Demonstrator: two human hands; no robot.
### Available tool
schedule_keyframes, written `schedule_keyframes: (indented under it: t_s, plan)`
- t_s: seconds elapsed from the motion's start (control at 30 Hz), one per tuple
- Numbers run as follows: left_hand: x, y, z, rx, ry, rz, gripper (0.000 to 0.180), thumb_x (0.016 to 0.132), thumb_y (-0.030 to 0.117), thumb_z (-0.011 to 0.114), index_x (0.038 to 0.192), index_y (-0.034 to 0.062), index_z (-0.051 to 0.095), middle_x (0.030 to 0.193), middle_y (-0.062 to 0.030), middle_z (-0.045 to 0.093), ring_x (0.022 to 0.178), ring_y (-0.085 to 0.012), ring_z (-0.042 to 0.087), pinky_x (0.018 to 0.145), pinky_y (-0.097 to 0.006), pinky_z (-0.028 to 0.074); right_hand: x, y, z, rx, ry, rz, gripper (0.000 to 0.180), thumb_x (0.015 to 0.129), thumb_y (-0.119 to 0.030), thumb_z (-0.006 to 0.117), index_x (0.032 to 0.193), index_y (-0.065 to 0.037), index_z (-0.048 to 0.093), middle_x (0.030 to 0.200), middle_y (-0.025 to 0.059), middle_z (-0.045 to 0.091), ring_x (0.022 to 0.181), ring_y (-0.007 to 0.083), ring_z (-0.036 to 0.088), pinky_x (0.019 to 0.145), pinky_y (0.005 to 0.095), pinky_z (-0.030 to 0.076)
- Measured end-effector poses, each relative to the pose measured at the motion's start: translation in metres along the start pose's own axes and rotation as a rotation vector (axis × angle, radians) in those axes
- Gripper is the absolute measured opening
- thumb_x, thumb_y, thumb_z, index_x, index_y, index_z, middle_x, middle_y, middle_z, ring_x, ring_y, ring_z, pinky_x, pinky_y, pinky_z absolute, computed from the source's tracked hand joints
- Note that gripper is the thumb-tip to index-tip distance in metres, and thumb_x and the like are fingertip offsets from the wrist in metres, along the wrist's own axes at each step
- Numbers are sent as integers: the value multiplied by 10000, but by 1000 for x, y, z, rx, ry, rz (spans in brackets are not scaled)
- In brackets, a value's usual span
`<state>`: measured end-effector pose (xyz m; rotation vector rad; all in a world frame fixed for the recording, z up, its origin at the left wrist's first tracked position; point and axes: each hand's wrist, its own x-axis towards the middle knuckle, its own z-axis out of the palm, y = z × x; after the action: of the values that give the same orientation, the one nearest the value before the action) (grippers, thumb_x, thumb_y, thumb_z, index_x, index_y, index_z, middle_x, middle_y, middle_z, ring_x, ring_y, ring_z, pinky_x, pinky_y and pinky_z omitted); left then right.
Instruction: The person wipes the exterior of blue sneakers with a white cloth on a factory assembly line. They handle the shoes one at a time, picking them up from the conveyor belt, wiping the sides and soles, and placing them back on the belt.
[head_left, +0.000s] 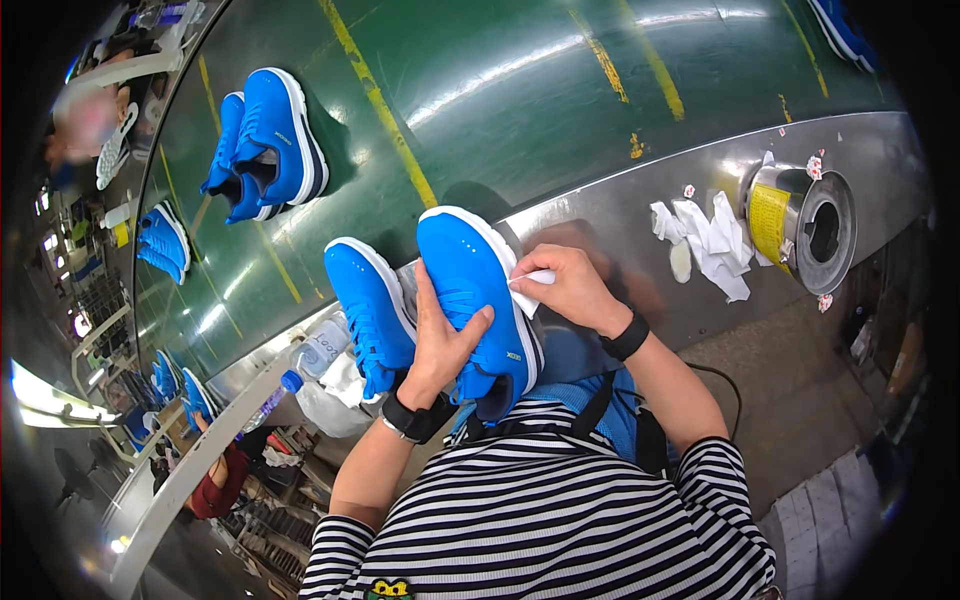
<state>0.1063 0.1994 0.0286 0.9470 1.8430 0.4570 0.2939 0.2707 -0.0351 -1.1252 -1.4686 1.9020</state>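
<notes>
A bright blue sneaker (462,248) with a white sole lies in front of me, toe pointing away. Around its laces my left hand (442,335) is closed, thumb on one side and fingers on the other. Pinched in my right hand (572,285) is a small white cloth (531,290), which touches the shoe's right side near the sole edge. Just left of it rests a matching blue sneaker (362,290), partly behind my left wrist.
A green belt (480,140) with yellow lines carries a pair of blue sneakers (275,140) at left. On the metal ledge (640,240) at right are crumpled white scraps (712,240) and a metal can (785,215). A water bottle (318,350) stands at left.
</notes>
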Motion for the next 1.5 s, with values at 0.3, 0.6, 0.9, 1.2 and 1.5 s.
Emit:
schedule_keyframes:
  t_s: [0.3,0.6,0.9,1.2,1.5]
  plan:
    - [-1,-2,-4,-25,-30,39,994,741,186,710,1412,-83,29,1369,-287,271,1276,-356,325,1058,-402,282,2,-3,7,44,21,230,158,736,-150,700,811,-12,679,700,81,660,660,117,619,640,265,485]
    - [-2,-11,-8,29,-49,105,931,794,101,662,1444,4,3,1342,-215,369,1153,-265,479,944,-362,436,1,-7,18,151,102,248,136,767,-127,686,793,3,654,700,56,653,653,87,592,619,240,471]
    - [-3,-11,-13,-17,-60,81,946,786,122,672,1446,8,3,1347,-217,359,1148,-267,484,944,-365,436,3,-8,14,110,-40,225,80,778,-68,677,777,-6,626,713,-11,608,674,36,527,611,205,436]
    - [-4,-4,-15,-79,-67,26,994,749,154,704,1428,-55,9,1358,-264,296,1248,-336,367,1034,-394,323,0,-5,14,122,-41,251,83,774,-60,672,764,1,617,722,-7,605,696,41,535,643,215,443]
    - [-7,-7,-18,-102,-80,37,971,770,128,691,1436,-27,2,1372,-246,303,1230,-307,393,1015,-381,351,-9,-22,15,186,101,210,84,815,-80,651,847,-4,635,800,31,630,748,93,574,700,239,457]
